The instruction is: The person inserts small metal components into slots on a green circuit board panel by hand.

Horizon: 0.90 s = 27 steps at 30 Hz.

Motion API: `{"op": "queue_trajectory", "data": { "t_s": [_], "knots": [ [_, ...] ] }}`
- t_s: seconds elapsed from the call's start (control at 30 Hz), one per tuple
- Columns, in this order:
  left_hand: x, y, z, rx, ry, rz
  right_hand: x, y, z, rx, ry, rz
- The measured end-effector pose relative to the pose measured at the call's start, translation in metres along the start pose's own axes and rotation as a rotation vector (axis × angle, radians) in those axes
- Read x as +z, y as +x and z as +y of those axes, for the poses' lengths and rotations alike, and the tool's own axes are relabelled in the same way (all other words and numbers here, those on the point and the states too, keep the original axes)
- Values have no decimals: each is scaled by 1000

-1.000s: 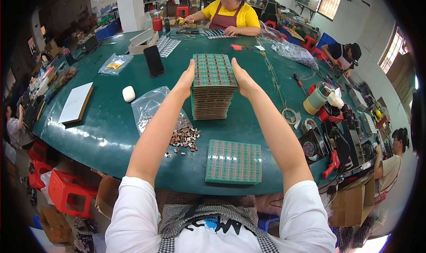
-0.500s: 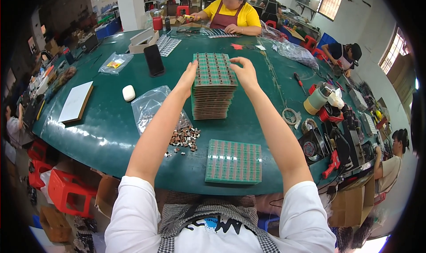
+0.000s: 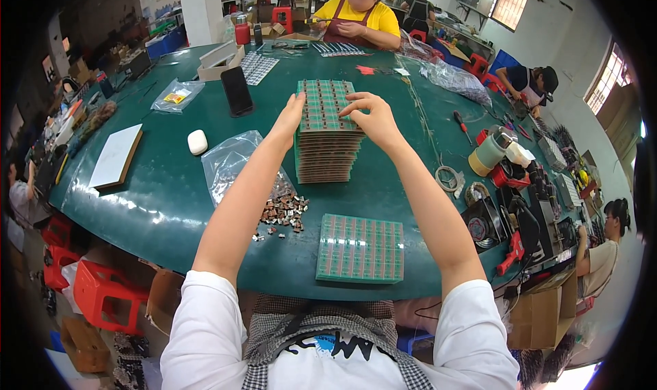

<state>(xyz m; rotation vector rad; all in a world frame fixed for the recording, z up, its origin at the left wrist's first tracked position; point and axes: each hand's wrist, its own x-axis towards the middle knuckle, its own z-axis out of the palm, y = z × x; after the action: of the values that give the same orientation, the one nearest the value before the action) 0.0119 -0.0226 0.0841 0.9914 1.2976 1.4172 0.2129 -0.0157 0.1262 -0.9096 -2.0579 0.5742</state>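
A tall stack of green circuit boards (image 3: 327, 135) stands near the middle of the round green table (image 3: 157, 205), well in front of the person. The left hand (image 3: 290, 116) lies flat against the stack's left edge, fingers straight and pressed together, touching the top boards. The right hand (image 3: 369, 113) rests on the top board toward its right side, fingers curled downward with the fingertips (image 3: 348, 109) touching the surface; whether they pinch anything cannot be told.

Nearer the person, a single green board panel (image 3: 360, 247) lies flat close to the table's near edge, apart from the stack. To its left is a loose heap of small brown parts (image 3: 282, 210), spilling from a clear plastic bag (image 3: 229, 162) that lies just beside the left forearm. Left of the bag sits a small white case (image 3: 197, 142), and further left a white pad on a brown board (image 3: 116, 157). Beyond the bag a black phone (image 3: 237, 91) lies on the table, with a second small bag holding something yellow (image 3: 175, 97) near it.

To the right of the stack lie a coil of wire (image 3: 449, 179), rolls of tape (image 3: 487, 154) and a red-handled tool (image 3: 510, 253). Across the table another person in a yellow shirt (image 3: 356, 17) works with both hands at the far edge.
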Motion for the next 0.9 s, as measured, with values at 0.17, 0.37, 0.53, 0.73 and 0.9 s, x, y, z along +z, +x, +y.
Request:
{"op": "queue_trajectory", "data": {
  "t_s": [0.17, 0.37, 0.53, 0.73, 0.9],
  "knots": [
    [-13, 8, -7, 81, -24, -3, 8, 8, -2, 41, 88, -14],
    [-12, -19, 9, 17, -24, 45, -3, 37, 18, -2, -41, 127],
    [-16, -18, 4, 8, 4, 13, 3, 67, 53, -35, -184, 23],
    [-23, -17, -1, 16, -9, 8, 8, 73, 56, -72, -235, -36],
    [-25, -16, -2, 24, -8, -23, 8, 71, 43, -122, -355, -51]
  ]
}}
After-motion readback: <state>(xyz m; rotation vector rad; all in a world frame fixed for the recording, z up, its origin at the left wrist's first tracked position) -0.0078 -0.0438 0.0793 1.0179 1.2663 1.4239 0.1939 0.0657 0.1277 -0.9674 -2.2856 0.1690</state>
